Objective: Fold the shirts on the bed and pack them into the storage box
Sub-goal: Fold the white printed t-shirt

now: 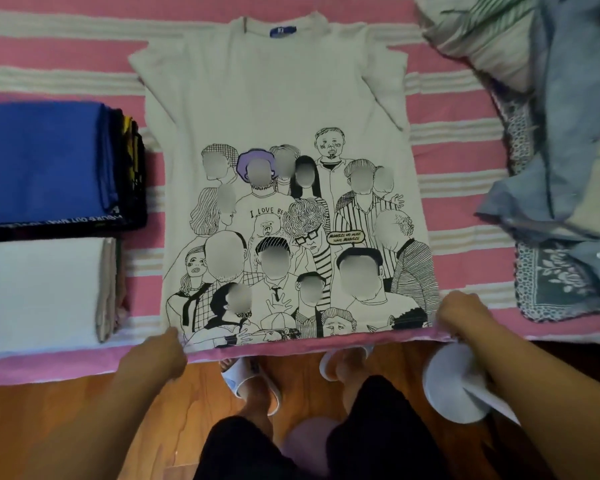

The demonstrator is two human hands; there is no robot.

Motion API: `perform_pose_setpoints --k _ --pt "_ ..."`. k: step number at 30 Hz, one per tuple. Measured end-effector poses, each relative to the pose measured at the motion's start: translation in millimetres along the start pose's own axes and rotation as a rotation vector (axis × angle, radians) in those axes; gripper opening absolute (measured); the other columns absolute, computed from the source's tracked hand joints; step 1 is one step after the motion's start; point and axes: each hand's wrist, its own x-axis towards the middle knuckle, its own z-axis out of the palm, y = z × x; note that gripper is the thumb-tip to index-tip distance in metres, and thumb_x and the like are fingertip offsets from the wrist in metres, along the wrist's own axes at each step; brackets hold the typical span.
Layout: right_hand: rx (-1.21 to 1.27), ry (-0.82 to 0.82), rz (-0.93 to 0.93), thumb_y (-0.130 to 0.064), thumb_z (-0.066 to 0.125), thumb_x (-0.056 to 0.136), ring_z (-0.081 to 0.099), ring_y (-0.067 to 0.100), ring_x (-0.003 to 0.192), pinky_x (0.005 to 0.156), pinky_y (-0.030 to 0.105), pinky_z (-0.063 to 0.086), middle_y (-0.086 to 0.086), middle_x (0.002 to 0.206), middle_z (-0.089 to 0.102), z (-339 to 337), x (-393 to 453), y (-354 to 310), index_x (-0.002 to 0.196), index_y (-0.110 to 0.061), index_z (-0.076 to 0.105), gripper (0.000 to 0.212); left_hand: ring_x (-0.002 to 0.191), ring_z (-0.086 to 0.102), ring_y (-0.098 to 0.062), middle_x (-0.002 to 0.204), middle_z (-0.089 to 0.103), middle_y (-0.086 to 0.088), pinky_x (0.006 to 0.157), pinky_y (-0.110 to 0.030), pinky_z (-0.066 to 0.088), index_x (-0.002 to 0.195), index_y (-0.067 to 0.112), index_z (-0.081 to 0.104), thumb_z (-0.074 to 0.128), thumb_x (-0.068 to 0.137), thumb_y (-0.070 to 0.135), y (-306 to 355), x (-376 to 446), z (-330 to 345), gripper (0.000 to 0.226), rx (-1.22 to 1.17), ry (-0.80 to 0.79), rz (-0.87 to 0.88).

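Your left hand [160, 353] and right hand [465, 317] pinch the shirt's [274, 116] hem corners; it lies flat on the bed [465, 161]. Fold a side inward next, keeping the hem taut

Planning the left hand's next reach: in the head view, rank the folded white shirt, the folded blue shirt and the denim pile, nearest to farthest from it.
From the left hand:
1. Folded white shirt, just to its left.
2. Folded blue shirt, farther up the left side.
3. Denim pile, far right, across the bed.
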Motion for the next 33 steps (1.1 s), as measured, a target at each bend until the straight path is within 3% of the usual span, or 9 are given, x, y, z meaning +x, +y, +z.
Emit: perform_pose_setpoints --k 2,5,8,15,19,22,26,29,33 --pt "-0.093 -0.012 -0.098 -0.014 0.069 0.086 0.062 0.024 0.08 0.07 0.029 0.051 0.006 0.085 0.061 -50.1 0.8 -15.7 0.08 -0.008 0.062 0.011 0.09 0.066 -0.02 0.108 0.066 -0.005 0.085 -0.036 0.057 0.116 0.012 0.06 0.048 0.097 0.017 26.5 5.0 -43.6 0.023 0.143 -0.075 0.097" --pt "0.08 0.224 -0.236 -0.016 0.055 0.095 0.055 0.023 0.073 0.061 0.029 0.042 0.009 0.091 0.066 -136.0 21.7 -46.6 0.097 -0.008 0.068 0.016 0.094 0.064 -0.022 0.104 0.067 -0.006 0.079 -0.034 0.053 0.101 0.015 0.062 0.043 0.103 0.026 93.5 11.0 -121.5 0.022 0.009 0.052 0.298" --pt "0.241 0.407 -0.441 -0.019 0.048 0.097 0.057 0.03 0.092 0.075 0.033 0.042 0.01 0.108 0.065 -214.8 57.8 -93.9 0.116 -0.011 0.065 0.026 0.079 0.06 -0.015 0.106 0.068 -0.007 0.06 -0.025 0.046 0.104 0.016 0.06 0.048 0.104 0.022 178.0 26.3 -185.1 0.014 -0.341 0.246 0.399" --pt "0.353 0.791 -0.663 -0.045 0.059 0.092 0.029 0.037 0.137 0.108 0.049 0.037 0.011 0.154 0.032 -308.2 157.8 -219.8 0.149 -0.017 0.035 0.069 0.123 0.053 -0.026 0.151 0.039 0.0 0.09 -0.037 0.048 0.15 0.029 0.038 0.051 0.096 0.019 292.1 120.2 -238.8 0.057 -0.034 0.482 0.443" --pt "0.253 0.842 -0.639 -0.048 0.057 0.095 0.05 0.037 0.12 0.096 0.046 0.041 0.013 0.122 0.061 -328.6 180.8 -229.4 0.123 -0.015 0.057 0.043 0.085 0.055 -0.021 0.124 0.051 0.007 0.066 -0.032 0.039 0.117 0.041 0.061 0.053 0.087 0.017 310.4 133.1 -259.0 0.039 0.085 0.46 0.327" --pt "0.496 0.922 -0.679 -0.028 0.052 0.102 0.059 0.036 0.089 0.071 0.042 0.045 0.013 0.094 0.066 -326.7 188.8 -195.3 0.101 -0.008 0.061 0.022 0.095 0.063 -0.027 0.114 0.052 0.001 0.074 -0.031 0.043 0.116 0.036 0.065 0.042 0.096 0.019 320.6 133.8 -275.4 0.035 0.157 0.388 0.292" --pt "1.09 0.733 -0.276 -0.024 0.05 0.103 0.05 0.027 0.084 0.068 0.033 0.03 0.012 0.099 0.063 -320.9 210.9 -126.6 0.102 -0.009 0.062 0.019 0.086 0.061 -0.025 0.097 0.042 -0.001 0.068 -0.031 0.049 0.104 0.019 0.06 0.054 0.087 0.015 337.1 127.9 -280.2 0.019 0.334 0.275 0.273" --pt "1.084 0.567 -0.124 -0.033 0.053 0.099 0.056 0.035 0.091 0.074 0.039 0.041 0.019 0.109 0.064 -305.5 228.8 -96.3 0.097 -0.014 0.057 0.02 0.081 0.063 -0.026 0.104 0.039 -0.003 0.07 -0.032 0.056 0.111 0.014 0.057 0.056 0.076 0.013 346.6 121.1 -272.7 0.035 0.33 0.266 0.225" --pt "1.361 0.32 -0.112 -0.066 0.067 0.078 0.061 0.03 0.091 0.084 0.041 0.054 0.006 0.101 0.063 -317.4 229.0 -97.4 0.103 -0.011 0.057 0.062 0.085 0.055 -0.024 0.11 0.043 -0.007 0.072 -0.031 0.055 0.12 0.008 0.058 0.034 0.086 0.016 346.4 127.7 -262.9 0.043 0.357 0.326 0.256"
